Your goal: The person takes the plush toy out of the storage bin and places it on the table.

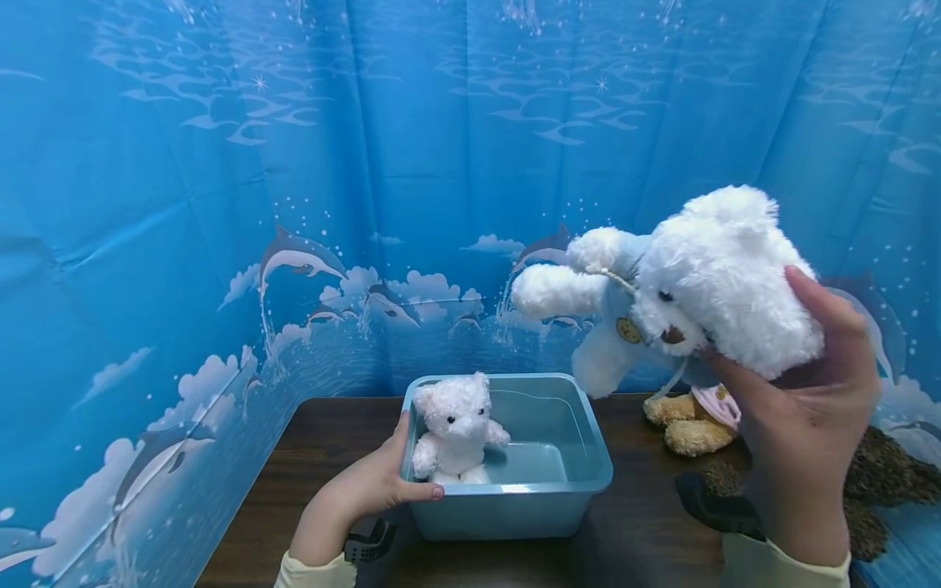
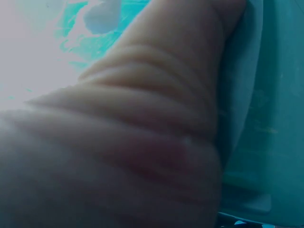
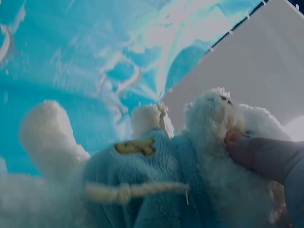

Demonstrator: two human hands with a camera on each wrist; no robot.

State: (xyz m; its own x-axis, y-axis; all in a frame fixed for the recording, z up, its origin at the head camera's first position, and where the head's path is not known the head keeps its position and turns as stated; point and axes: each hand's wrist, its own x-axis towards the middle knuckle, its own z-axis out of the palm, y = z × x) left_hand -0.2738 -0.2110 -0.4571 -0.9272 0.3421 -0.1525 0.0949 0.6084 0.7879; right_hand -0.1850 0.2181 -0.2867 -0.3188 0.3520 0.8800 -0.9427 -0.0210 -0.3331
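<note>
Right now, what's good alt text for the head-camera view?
A person's right fingers hold a white teddy bear in blue clothing sideways by its head. Left fingers grip a blue plastic bin with another white teddy bear inside.

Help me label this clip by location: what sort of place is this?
Probably a curtained-off indoor booth: a dolphin-print curtain hangs behind and beside a dark table, and what looks like a pale ceiling shows above.

A blue curtain [image 1: 456, 163] (printed with dolphins [image 1: 294, 249]) hangs behind a dark table [image 1: 305, 445].
</note>
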